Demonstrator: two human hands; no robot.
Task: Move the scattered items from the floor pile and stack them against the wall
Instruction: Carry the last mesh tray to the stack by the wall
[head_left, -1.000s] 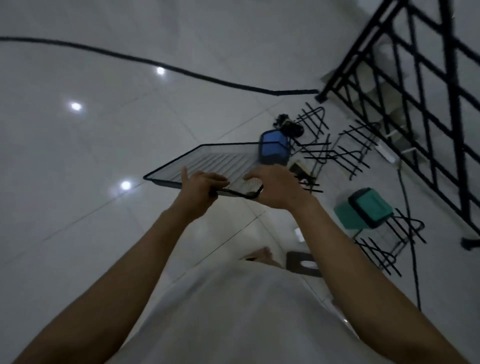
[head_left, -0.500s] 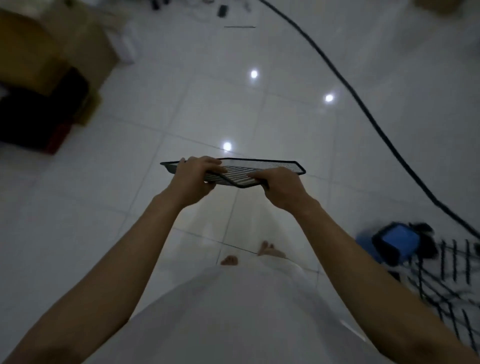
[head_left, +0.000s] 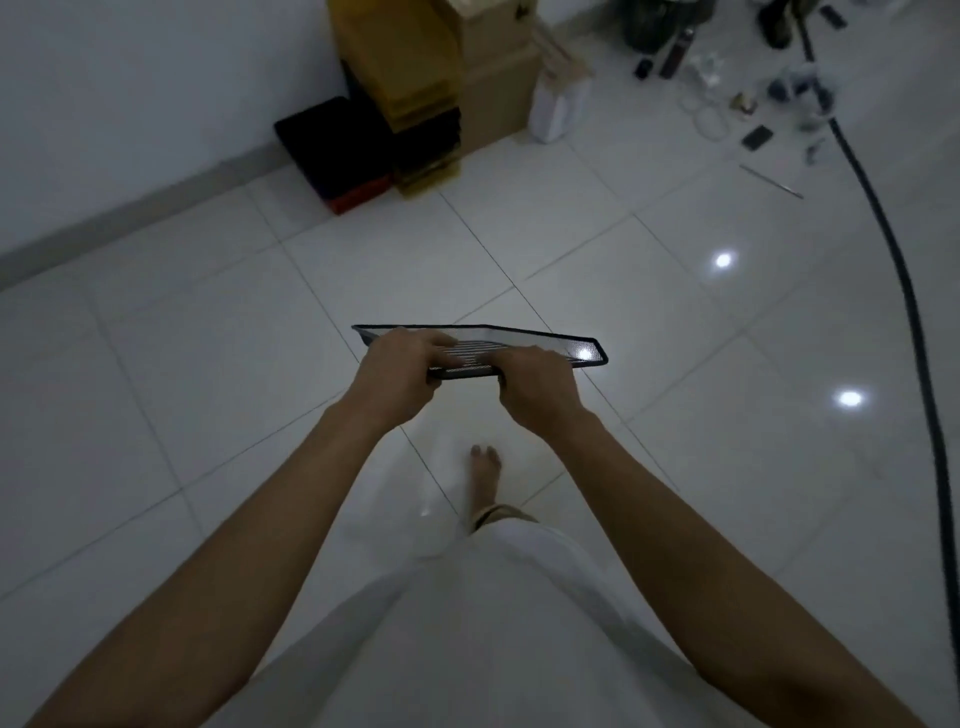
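Observation:
A flat black wire-mesh tray hangs level at waist height over the white tiled floor. My left hand grips its near edge on the left, fingers curled over the rim. My right hand grips the same edge just to the right. The wall runs across the upper left, with a stack against it: a black and red flat box and yellow-brown boxes. The floor pile is out of view.
A cardboard box and a white container stand beside the stack. Small loose items litter the floor at the upper right. A thick black cable curves down the right side. My bare foot is on the tiles.
The view has swung left, away from the pile of racks and blue box, toward the wall and stacked boxes. Both hands have kept hold of the tray throughout.

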